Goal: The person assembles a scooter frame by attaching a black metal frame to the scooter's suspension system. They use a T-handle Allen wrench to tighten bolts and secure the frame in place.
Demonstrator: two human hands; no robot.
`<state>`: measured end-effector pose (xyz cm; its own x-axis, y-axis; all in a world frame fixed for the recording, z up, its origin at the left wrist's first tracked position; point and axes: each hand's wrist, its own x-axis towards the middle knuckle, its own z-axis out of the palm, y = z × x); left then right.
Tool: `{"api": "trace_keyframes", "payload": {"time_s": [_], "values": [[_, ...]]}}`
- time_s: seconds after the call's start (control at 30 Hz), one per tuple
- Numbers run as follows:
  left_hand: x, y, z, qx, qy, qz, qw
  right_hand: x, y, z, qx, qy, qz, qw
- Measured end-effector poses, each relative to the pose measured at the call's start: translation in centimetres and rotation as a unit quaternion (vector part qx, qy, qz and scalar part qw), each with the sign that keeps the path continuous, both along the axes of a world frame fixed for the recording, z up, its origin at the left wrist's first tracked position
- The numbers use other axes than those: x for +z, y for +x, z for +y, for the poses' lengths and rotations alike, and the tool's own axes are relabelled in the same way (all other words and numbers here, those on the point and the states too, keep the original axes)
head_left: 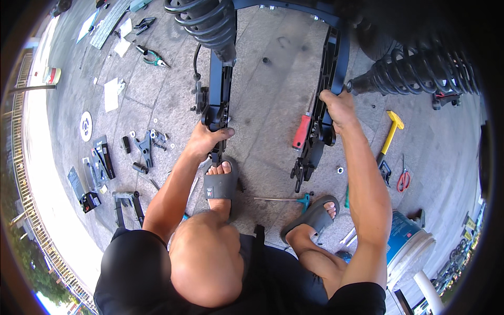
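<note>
A large black and dark blue metal frame [283,6] spans the top, with two long arms reaching toward me. My left hand [206,140] is closed round the lower part of the left frame arm [219,89], its thumb across the top. With its fingers partly hidden, my right hand [340,111] grips the right frame arm [326,68] higher up. A black coil-spring shock absorber [207,26] lies along the left arm; another coil-spring shock absorber [404,71] angles off right. A red-handled screwdriver [302,131] is beside the right arm.
Pliers [153,58], a dark metal bracket [144,148] and small parts lie on the left paving. A teal-handled tool [303,200] lies between my sandals. To the right are a yellow hammer [389,135], red scissors [403,180] and a blue-and-white bucket [404,239].
</note>
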<state>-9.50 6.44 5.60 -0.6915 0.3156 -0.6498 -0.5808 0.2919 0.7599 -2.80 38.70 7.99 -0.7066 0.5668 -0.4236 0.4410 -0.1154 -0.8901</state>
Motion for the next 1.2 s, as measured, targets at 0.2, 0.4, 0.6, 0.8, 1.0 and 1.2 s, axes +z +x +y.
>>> {"api": "trace_keyframes", "payload": {"time_s": [0.2, 0.4, 0.6, 0.8, 1.0, 1.2], "values": [[-1.1, -0.3, -0.1, -0.028, -0.024, 0.013, 0.999, -0.5, 0.2, 0.3, 0.001, 0.015, -0.018, 1.0], [-0.3, -3.0, -3.8, -0.064, 0.074, -0.004, 0.995, -0.5, 0.0, 0.5, 0.003, 0.001, -0.008, 1.0], [4.5, -17.5, -1.4, 0.101, 0.205, 0.157, 0.961, 0.1, 0.0, 0.4, -0.015, -0.013, -0.04, 0.999], [3.8, -26.9, 9.2, 0.088, 0.296, 0.145, 0.94, 0.7, 0.1, 0.4, -0.016, -0.011, -0.071, 0.997], [3.5, -27.9, 9.5, 0.085, 0.303, 0.133, 0.94, 0.9, 0.1, 0.6, -0.017, 0.001, -0.064, 0.998], [3.6, -29.2, 10.1, 0.078, 0.309, 0.137, 0.938, 1.0, 0.5, 0.2, -0.016, -0.021, -0.039, 0.999]]}}
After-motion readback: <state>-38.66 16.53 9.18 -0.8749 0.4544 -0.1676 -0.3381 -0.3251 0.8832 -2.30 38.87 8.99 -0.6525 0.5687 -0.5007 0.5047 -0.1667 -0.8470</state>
